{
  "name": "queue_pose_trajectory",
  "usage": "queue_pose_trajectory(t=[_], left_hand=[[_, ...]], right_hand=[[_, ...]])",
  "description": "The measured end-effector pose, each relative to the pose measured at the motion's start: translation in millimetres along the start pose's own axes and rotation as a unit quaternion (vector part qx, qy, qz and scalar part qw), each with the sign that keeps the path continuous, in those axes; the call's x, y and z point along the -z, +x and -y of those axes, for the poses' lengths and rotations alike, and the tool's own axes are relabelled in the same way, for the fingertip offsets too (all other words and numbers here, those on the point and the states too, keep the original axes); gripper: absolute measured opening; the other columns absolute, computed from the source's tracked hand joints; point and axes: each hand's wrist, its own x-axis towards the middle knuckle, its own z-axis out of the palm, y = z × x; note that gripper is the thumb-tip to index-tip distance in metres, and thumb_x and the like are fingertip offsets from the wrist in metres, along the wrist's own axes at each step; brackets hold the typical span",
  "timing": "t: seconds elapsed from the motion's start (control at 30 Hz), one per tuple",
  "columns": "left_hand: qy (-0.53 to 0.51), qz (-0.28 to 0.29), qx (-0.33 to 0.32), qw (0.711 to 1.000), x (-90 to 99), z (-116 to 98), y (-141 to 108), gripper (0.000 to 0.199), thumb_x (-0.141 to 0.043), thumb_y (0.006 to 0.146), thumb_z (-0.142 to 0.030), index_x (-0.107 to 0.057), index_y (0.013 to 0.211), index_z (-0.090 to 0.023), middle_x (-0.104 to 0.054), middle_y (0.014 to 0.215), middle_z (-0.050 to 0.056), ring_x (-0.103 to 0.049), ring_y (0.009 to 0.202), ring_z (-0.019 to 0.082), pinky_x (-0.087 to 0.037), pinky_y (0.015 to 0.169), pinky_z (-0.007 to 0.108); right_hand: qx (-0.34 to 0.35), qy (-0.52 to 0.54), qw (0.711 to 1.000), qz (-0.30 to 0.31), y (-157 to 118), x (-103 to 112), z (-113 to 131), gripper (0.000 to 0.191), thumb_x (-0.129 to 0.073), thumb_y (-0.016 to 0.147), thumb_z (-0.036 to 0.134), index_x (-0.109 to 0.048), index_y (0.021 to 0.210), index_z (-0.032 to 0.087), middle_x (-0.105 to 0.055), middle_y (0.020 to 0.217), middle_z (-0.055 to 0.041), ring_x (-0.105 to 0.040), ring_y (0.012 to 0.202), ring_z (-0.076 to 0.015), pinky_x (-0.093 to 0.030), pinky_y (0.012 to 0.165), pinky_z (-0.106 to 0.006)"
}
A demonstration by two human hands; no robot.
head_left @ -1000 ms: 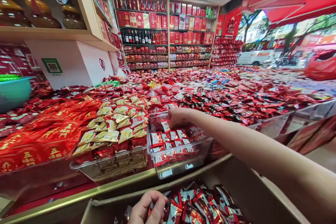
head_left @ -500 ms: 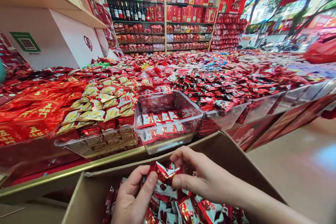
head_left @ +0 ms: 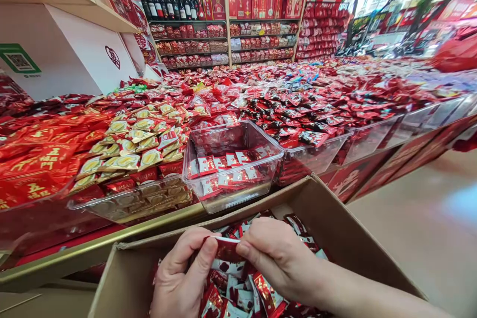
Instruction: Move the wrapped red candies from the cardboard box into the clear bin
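Between my two hands is a small red-and-white candy packet [head_left: 225,241], seen nearly edge-on. My left hand [head_left: 186,271] pinches its left end between thumb and fingers. Its right end is pinched by my right hand [head_left: 278,253]. Both hands are over an open cardboard box [head_left: 357,238] holding many similar red-and-white packets [head_left: 266,290]. Just beyond the box, a clear plastic bin [head_left: 233,171] has rows of such packets lying in its bottom.
Gold durian-picture packets [head_left: 128,161] and large red packets [head_left: 48,154] are heaped on the left. Dark red packets [head_left: 298,114] fill bins on the right. Shelves [head_left: 227,25] with boxes and bottles stand behind. A gold-coloured counter edge [head_left: 93,233] runs beside the box.
The packet has turned from facing me to nearly edge-on. My right hand has closed into a pinch on its right end. The view has shifted slightly.
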Motion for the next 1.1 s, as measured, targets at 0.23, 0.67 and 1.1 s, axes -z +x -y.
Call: queue_pose_trajectory(t=[0.23, 0.67, 1.1], left_hand=[[-0.091, 0.000, 0.143, 0.986, -9.1, -4, 0, 0.021, -0.071, 0.055, -0.030, -0.063, 0.072, -0.019, -0.063, 0.060, -0.003, -0.058, 0.057, 0.013, -0.046, 0.052, 0.020], [-0.080, 0.017, 0.172, 0.982, -8.5, 3, 1, 0.015, -0.068, 0.059, -0.027, -0.063, 0.069, -0.017, -0.062, 0.052, -0.003, -0.053, 0.047, 0.011, -0.042, 0.044, 0.018], [-0.013, 0.016, 0.134, 0.991, 0.1, 11, 5, 0.018, -0.070, 0.055, -0.030, -0.059, 0.059, -0.016, -0.058, 0.053, -0.004, -0.050, 0.049, 0.010, -0.041, 0.047, 0.017]], right_hand=[[-0.042, 0.049, 0.998, -0.020, -1, -3, 2, 0.033, -0.036, 0.083, 0.024, -0.042, 0.052, 0.014, -0.035, 0.049, 0.0033, -0.029, 0.048, -0.0051, -0.025, 0.048, -0.018], [-0.339, 0.444, 0.828, 0.050, -2, -14, -10, 0.035, -0.067, 0.055, 0.041, -0.047, 0.063, 0.013, -0.051, 0.053, 0.0021, -0.045, 0.047, -0.0064, -0.037, 0.047, -0.020], [-0.309, 0.427, 0.849, 0.043, -3, -11, -19, 0.036, -0.064, 0.059, 0.042, -0.046, 0.068, 0.013, -0.047, 0.054, 0.0035, -0.039, 0.047, -0.0042, -0.031, 0.046, -0.017]])
